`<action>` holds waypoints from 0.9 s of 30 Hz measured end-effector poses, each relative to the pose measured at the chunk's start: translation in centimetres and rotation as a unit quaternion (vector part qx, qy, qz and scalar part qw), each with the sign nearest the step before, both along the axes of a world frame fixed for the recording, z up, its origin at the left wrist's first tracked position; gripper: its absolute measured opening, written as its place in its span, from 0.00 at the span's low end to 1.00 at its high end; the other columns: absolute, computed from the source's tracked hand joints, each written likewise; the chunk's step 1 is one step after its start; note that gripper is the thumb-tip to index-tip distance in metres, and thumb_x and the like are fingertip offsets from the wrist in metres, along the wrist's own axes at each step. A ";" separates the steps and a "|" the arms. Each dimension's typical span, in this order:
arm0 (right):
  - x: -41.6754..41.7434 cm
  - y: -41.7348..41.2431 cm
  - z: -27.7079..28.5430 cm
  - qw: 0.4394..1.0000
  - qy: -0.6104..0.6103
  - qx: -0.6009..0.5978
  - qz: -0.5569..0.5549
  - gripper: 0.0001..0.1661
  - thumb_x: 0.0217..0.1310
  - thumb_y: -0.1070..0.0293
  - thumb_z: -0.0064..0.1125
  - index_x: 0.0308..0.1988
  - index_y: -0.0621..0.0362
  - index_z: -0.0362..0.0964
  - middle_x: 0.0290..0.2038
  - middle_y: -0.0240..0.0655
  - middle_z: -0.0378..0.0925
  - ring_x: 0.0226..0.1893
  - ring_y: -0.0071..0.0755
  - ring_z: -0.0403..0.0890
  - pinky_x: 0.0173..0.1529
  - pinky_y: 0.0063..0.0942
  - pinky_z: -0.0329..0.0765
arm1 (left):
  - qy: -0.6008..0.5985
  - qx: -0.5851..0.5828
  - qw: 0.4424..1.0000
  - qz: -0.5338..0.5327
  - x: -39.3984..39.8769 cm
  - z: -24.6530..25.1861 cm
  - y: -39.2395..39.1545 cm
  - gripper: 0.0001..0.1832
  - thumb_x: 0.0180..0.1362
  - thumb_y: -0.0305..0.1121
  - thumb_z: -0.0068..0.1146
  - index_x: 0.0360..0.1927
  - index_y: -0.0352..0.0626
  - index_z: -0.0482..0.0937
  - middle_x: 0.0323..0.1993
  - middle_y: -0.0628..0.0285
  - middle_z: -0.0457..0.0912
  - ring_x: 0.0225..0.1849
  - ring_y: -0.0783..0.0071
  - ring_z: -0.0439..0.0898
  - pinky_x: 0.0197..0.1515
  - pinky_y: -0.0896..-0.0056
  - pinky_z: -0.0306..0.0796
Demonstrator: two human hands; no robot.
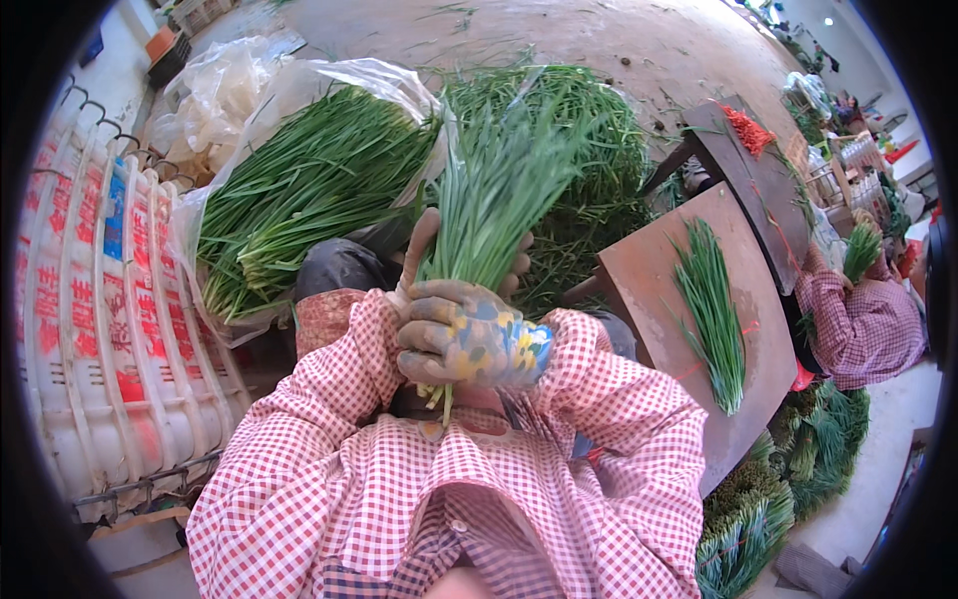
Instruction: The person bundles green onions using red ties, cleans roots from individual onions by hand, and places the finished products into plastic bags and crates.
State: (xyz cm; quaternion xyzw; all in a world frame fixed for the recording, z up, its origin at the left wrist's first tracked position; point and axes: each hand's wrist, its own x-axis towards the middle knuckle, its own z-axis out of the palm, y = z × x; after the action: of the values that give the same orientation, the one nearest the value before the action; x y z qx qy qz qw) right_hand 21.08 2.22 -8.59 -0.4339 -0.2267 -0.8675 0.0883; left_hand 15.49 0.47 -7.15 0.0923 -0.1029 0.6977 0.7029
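Note:
A bunch of garlic chives [494,202] stands upright in front of my chest, leaves fanned away from me and partly blurred. My right hand [471,333], in a grey glove with a blue and yellow pattern, is wrapped around its lower stems. A few pale stem ends stick out below that glove. My left hand [421,243], also gloved, cups the bunch from behind. Its thumb rises at the left side and fingertips show at the right; the palm is hidden. On my left, more loose chives [322,180] lie in a clear plastic bag [243,161].
A leafy heap [599,142] lies ahead. Right, a chive bunch [715,314] rests on a wooden board [644,254], near a dark bench [771,202] with red ties [748,131]. Tied bundles [748,509] stand lower right. Another person [861,322] holds chives. A white crate [97,314] stands left.

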 end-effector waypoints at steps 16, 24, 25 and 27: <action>15.2 15.1 10.4 0.476 -0.416 0.606 -0.483 0.50 0.49 0.61 0.74 0.65 0.62 0.54 0.57 0.44 0.72 0.57 0.36 0.73 0.61 0.35 0.69 | 0.313 -0.071 0.944 0.074 3.3 4.6 7.1 0.37 0.50 0.43 0.69 0.63 0.41 0.69 0.52 0.55 0.80 0.51 0.63 0.80 0.55 0.58 0.75; 16.4 24.7 14.9 -0.026 -0.421 0.567 -0.708 0.34 0.55 0.62 0.69 0.58 0.61 0.65 0.51 0.38 0.77 0.46 0.32 0.78 0.50 0.29 0.76 | 0.677 0.173 0.681 0.219 8.4 9.5 20.4 0.24 0.49 0.28 0.72 0.50 0.40 0.78 0.42 0.68 0.82 0.47 0.74 0.79 0.53 0.72 0.71; 16.7 25.9 14.8 -0.017 -0.422 0.558 -0.714 0.34 0.55 0.62 0.69 0.58 0.61 0.65 0.50 0.38 0.77 0.45 0.33 0.78 0.50 0.29 0.76 | 0.749 0.187 0.607 0.189 8.4 9.5 21.7 0.23 0.50 0.29 0.71 0.51 0.41 0.78 0.43 0.68 0.82 0.47 0.73 0.79 0.53 0.72 0.71; 18.4 26.7 14.0 0.006 -0.432 0.553 -0.712 0.34 0.55 0.62 0.69 0.58 0.61 0.65 0.49 0.39 0.77 0.44 0.33 0.78 0.48 0.30 0.77 | 0.858 0.222 0.446 0.127 8.7 9.4 25.2 0.23 0.53 0.31 0.68 0.53 0.43 0.78 0.47 0.68 0.81 0.49 0.72 0.78 0.53 0.72 0.71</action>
State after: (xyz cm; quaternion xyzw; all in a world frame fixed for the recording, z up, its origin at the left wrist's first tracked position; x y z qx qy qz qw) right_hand 39.51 28.95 5.43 0.2594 0.7494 -0.3812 -0.4752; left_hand 24.17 25.64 2.20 0.8088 0.4138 0.2982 0.2926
